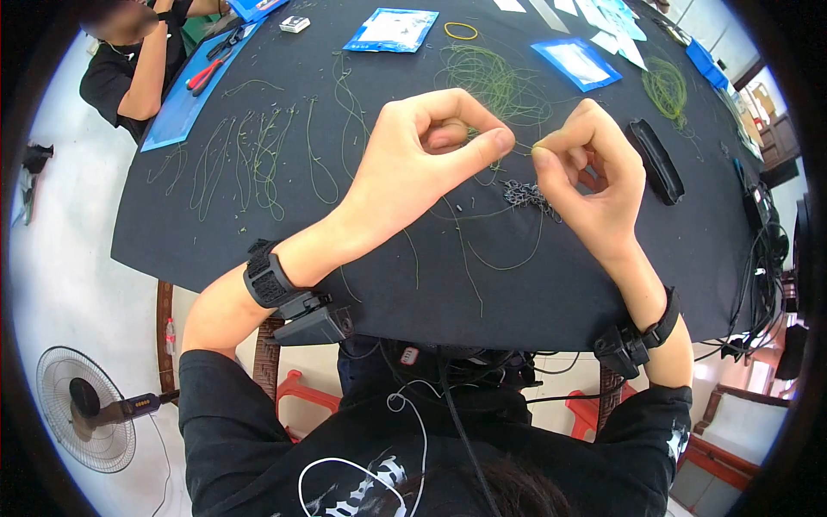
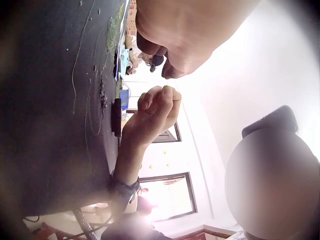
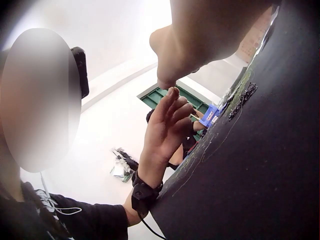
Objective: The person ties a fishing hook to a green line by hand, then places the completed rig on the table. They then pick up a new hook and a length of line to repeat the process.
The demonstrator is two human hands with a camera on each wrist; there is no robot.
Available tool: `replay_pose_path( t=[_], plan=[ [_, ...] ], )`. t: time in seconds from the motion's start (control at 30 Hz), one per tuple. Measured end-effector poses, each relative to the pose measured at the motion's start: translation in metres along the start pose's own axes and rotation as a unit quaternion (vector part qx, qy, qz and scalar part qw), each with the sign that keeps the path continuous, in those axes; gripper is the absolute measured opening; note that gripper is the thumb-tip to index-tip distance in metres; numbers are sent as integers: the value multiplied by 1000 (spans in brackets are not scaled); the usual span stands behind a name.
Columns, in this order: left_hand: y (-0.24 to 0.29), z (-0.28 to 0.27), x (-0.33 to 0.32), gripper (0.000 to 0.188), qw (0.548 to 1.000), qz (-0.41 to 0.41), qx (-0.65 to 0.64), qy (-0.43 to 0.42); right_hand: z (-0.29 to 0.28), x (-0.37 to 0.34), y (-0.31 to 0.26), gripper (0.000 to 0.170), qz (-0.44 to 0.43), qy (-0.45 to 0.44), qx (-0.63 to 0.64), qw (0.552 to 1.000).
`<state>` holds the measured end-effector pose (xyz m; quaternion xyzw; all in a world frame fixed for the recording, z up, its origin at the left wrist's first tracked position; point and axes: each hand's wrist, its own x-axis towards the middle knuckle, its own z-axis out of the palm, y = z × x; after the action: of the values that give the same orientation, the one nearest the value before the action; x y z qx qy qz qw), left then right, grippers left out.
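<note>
Both hands are raised over the black table, fingertips close together. My left hand (image 1: 409, 159) pinches thin green line between thumb and index finger, the other fingers curled in. Facing it, my right hand (image 1: 599, 177) pinches the line the same way, and a short piece of green line (image 1: 523, 153) spans the gap. Loose strands hang or lie below the hands. Behind them lies a tangled coil of green line (image 1: 491, 82). A small heap of dark chain (image 1: 527, 196) sits beside the right hand. The wrist views show the two hands fingertip to fingertip, the line too fine to make out.
Several knotted green loops (image 1: 263, 159) lie at the left. Blue-and-white packets (image 1: 392, 30), a yellow ring (image 1: 461, 31) and a second green coil (image 1: 665, 84) are farther back. A black case (image 1: 655, 162) lies at the right. Red-handled pliers (image 1: 207, 77) rest near another person.
</note>
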<state>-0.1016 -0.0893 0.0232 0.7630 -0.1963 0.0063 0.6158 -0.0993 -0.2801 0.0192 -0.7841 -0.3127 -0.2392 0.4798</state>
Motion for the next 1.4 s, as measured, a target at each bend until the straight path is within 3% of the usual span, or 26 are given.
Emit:
replay_pose_path(
  t=[0.1,0.17,0.2,0.27,0.3,0.4,0.47,0.53,0.57,0.63,0.67,0.7,0.73,0.77,0.87,0.9,0.97,1.07,1.1,1.13,1.17,1.2,1.23,1.27,1.33,1.4],
  plan=[
    [2,-1,0,13,1000,9,7,6,-4,-1,3,4,-16,-13,19,1000],
    [3,-3,1,14,1000,14,14,6,-6,-2,6,14,83,-22,158,984],
    [4,-3,1,14,1000,15,14,6,-5,0,4,14,82,-22,157,984],
    [6,-3,0,14,999,27,-16,-2,-2,4,-6,29,237,-140,244,930],
    [5,-3,0,14,999,28,-16,-3,-1,4,-7,44,269,-215,229,910],
    [3,1,-1,14,996,66,-64,-10,12,-6,-1,56,209,-326,350,853],
    [4,2,-2,14,995,61,-74,-12,11,-6,-5,47,233,-335,350,843],
    [9,-1,-2,14,997,57,-54,-6,6,-3,-2,32,236,-434,365,789],
    [10,-2,-2,14,998,53,-35,-2,-4,5,-8,24,251,-426,370,786],
    [8,-3,0,14,998,40,-34,23,-15,8,-11,26,246,-271,344,865],
    [6,-3,0,14,998,27,-33,50,-17,7,-2,29,195,-163,357,899],
    [3,-4,1,15,997,35,-33,54,-28,11,10,27,179,-128,403,888],
    [4,-4,0,15,997,36,-34,54,-33,13,27,23,146,-85,537,827],
    [5,-4,0,15,998,25,-23,51,-40,16,24,21,168,-20,582,795],
    [-1,-5,2,14,998,37,-6,48,-51,25,22,19,150,23,711,687],
    [-3,-4,2,14,997,61,1,48,-52,26,24,19,150,24,711,687],
    [0,-5,1,13,997,56,16,49,-57,29,37,16,106,9,760,642],
    [8,-8,0,11,994,59,64,68,-64,34,52,17,97,-63,731,673],
    [10,-9,-1,9,989,68,95,86,-60,30,47,23,134,25,667,732],
    [8,-9,0,9,989,69,95,85,-56,27,39,23,133,26,667,733],
    [4,-10,2,8,990,83,74,84,-51,25,26,28,154,30,518,841],
    [1,-10,3,6,990,97,54,84,-44,23,15,33,170,33,353,919],
    [1,-9,4,6,990,98,55,85,-37,23,4,41,193,32,321,927],
    [0,-8,4,5,984,141,77,82,-31,19,4,39,154,7,289,945],
    [2,-9,4,5,975,184,100,80,-36,19,-8,31,181,-76,298,934],
    [10,-10,1,7,959,235,148,45,-35,18,-15,29,178,-94,290,936]
  ],
)
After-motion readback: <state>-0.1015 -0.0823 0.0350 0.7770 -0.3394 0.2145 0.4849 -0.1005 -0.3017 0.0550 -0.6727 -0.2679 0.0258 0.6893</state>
